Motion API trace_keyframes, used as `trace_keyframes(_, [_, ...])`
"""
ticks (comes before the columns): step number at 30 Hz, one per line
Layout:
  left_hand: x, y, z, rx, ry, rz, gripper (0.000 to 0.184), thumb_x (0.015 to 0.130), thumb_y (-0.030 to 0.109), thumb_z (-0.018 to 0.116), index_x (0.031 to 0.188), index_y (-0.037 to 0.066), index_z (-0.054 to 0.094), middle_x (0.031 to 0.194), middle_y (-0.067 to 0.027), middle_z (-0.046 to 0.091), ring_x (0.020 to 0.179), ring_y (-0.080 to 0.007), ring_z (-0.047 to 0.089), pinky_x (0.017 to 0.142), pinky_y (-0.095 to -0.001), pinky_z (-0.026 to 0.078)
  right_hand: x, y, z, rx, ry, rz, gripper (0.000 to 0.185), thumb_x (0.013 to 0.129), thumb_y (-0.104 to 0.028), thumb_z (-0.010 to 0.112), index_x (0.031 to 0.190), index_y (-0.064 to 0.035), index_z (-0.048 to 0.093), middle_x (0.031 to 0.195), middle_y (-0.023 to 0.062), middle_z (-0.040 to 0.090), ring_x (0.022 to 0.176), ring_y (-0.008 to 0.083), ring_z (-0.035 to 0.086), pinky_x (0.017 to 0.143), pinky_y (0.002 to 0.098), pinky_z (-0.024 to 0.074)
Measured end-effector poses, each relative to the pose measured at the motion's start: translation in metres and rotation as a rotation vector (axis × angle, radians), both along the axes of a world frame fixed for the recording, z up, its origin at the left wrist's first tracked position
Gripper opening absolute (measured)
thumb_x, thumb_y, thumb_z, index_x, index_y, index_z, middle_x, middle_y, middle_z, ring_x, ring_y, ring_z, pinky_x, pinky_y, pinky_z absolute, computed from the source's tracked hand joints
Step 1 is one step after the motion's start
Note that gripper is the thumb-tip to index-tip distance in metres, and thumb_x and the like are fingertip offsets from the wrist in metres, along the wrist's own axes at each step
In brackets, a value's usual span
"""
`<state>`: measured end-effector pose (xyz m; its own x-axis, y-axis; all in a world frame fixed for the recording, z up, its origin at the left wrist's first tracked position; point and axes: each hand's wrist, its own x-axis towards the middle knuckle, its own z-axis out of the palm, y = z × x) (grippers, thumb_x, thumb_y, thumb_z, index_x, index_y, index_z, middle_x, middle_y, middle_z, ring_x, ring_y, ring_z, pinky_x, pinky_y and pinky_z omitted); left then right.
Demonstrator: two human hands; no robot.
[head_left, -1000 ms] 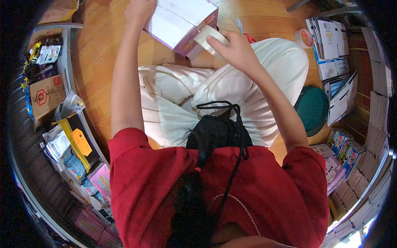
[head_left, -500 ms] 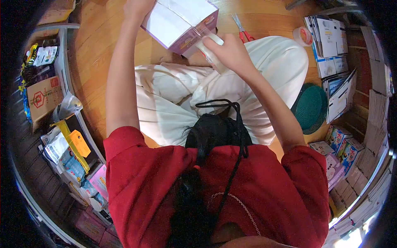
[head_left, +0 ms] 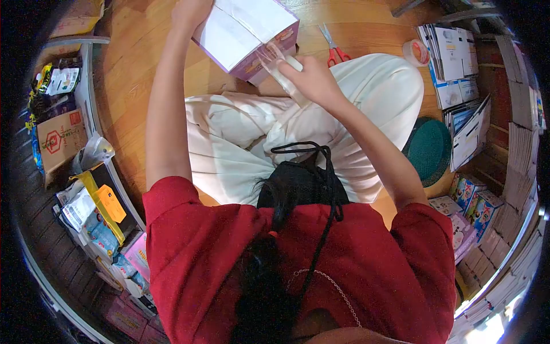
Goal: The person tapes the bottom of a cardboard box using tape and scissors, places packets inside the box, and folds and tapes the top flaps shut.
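Note:
A white-topped box with purple printed sides [head_left: 246, 31] sits on the floor at the top centre, tilted toward me. My left hand [head_left: 193, 12] is closed on its upper left edge, with the fingers partly out of sight. My right hand [head_left: 309, 77] grips a roll of clear tape [head_left: 291, 86] just off the box's near right corner. A strip of tape stretches from the roll to the box side. Tape also runs along the seam of the white top.
Red-handled scissors [head_left: 333, 50] lie right of the box. A second tape roll [head_left: 415, 53], stacked envelopes [head_left: 458, 57], a green round stool [head_left: 428, 150] and small boxes [head_left: 484, 213] stand at right. Shelves with packets and a cardboard box [head_left: 62, 139] line the left.
My right hand has moved down and slightly left with the tape roll, which has turned more upright beside the box corner. The scissors have come into fuller view.

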<state>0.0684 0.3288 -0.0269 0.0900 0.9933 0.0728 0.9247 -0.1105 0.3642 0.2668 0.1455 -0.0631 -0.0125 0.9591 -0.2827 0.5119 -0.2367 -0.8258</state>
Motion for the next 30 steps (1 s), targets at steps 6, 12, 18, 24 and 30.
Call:
trace_keyframes(6, [-0.074, 0.004, -0.023, 0.717, 0.107, -0.122, 0.041, 0.091, 0.033, 0.043, 0.119, 0.004, 0.051, 0.100, -0.0184, 0.062, 0.086, -0.0333, 0.061, 0.074, -0.0407, 0.047, -0.004, -0.009, -0.003, 0.017, 0.113, -0.051, 0.045, 0.078, -0.040, 0.056, 0.078, 0.0044, 0.063, 0.068, 0.0204, 0.062, 0.066, 0.0313, 0.062, 0.064, 0.0377, 0.0465])
trace_keyframes(12, [0.029, -0.215, 0.010, -0.220, -0.744, 0.287, 0.062, 0.092, 0.037, 0.044, 0.142, 0.014, 0.015, 0.074, -0.0102, 0.063, 0.068, -0.0205, 0.061, 0.065, -0.0299, 0.046, -0.010, -0.019, -0.019, 0.038, 0.156, -0.089, 0.041, 0.083, -0.036, 0.056, 0.084, 0.0046, 0.063, 0.068, 0.0159, 0.063, 0.063, 0.0224, 0.061, 0.061, 0.0331, 0.0454])
trace_keyframes(18, [0.057, -0.222, -0.032, -0.224, -1.076, 0.113, 0.083, 0.088, 0.015, 0.055, 0.143, 0.017, -0.006, 0.079, -0.0104, 0.061, 0.070, -0.0129, 0.055, 0.063, -0.0242, 0.045, -0.020, -0.033, -0.005, 0.098, 0.263, -0.181, 0.042, 0.084, -0.035, 0.054, 0.080, 0.0052, 0.060, 0.073, 0.0236, 0.061, 0.071, 0.0370, 0.061, 0.065, 0.0396, 0.0461])
trace_keyframes(24, [0.051, -0.217, -0.029, -0.286, -1.165, 0.084, 0.095, 0.083, 0.005, 0.059, 0.141, 0.018, -0.015, 0.088, -0.0095, 0.056, 0.063, -0.0098, 0.049, 0.053, -0.0221, 0.041, -0.028, -0.037, -0.009, 0.089, 0.205, -0.155, 0.044, 0.087, -0.035, 0.052, 0.095, 0.0075, 0.053, 0.082, 0.0271, 0.060, 0.079, 0.0396, 0.060, 0.069, 0.0412, 0.0459])
trace_keyframes(30, [0.036, -0.213, -0.014, -0.464, -1.124, 0.166, 0.098, 0.083, 0.005, 0.061, 0.141, 0.024, -0.016, 0.081, -0.0061, 0.052, 0.064, -0.0123, 0.049, 0.052, -0.0245, 0.042, 0.029, -0.014, -0.028, 0.406, -0.420, -0.034, 0.030, 0.087, -0.025, 0.049, 0.098, 0.0028, 0.051, 0.083, 0.0264, 0.060, 0.084, 0.0385, 0.060, 0.074, 0.0402, 0.0466])
